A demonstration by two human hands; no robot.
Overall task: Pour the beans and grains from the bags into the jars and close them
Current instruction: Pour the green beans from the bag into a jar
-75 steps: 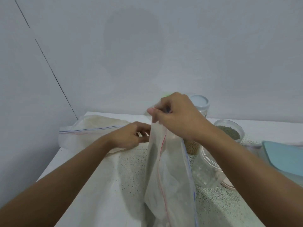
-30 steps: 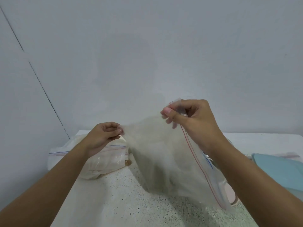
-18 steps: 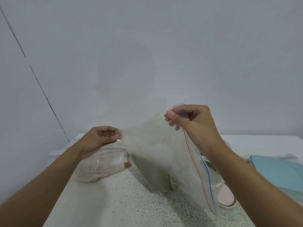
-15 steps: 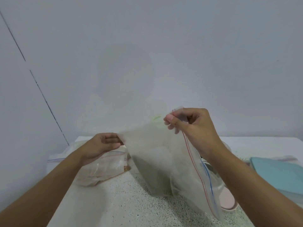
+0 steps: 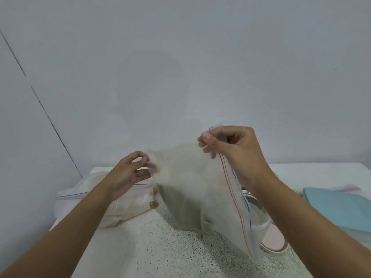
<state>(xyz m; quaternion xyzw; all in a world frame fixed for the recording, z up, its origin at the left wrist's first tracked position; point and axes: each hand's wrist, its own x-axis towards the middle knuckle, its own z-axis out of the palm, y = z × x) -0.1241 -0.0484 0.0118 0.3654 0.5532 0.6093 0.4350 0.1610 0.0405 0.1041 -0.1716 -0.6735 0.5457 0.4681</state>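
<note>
Head view: two hands, two zip bags, one clear jar and one pink lid can be counted over a speckled worktop (image 5: 152, 249).

The right hand (image 5: 239, 151) has its grip clenched on the held bag (image 5: 190, 189), thumb and forefinger pinching the top end of the zip strip. The left hand (image 5: 128, 173) is at the bag's opposite upper corner. Its fingertips are blurred, so whether that grip is grasping the plastic or released cannot be told.

The held bag hangs in the air above the middle of the worktop, spread broadside to the camera. Its upper edge slopes up from the left hand to the right. The zip strip, lined red and blue, is its long axis on show. It runs steeply from the right hand's pinch down toward the near right, so the mouth faces the right edge. A dull green-grey mass shows through the lower part; whether it lies inside the bag or behind it cannot be told.

The second bag (image 5: 124, 205) lies slumped at the far left corner, holding pale contents.

The jar (image 5: 259, 213) is half hidden behind the zip strip, its contents unclear, with the pink lid (image 5: 275, 240) at its base. A pale blue flat thing (image 5: 339, 207) lies along the right edge.
</note>
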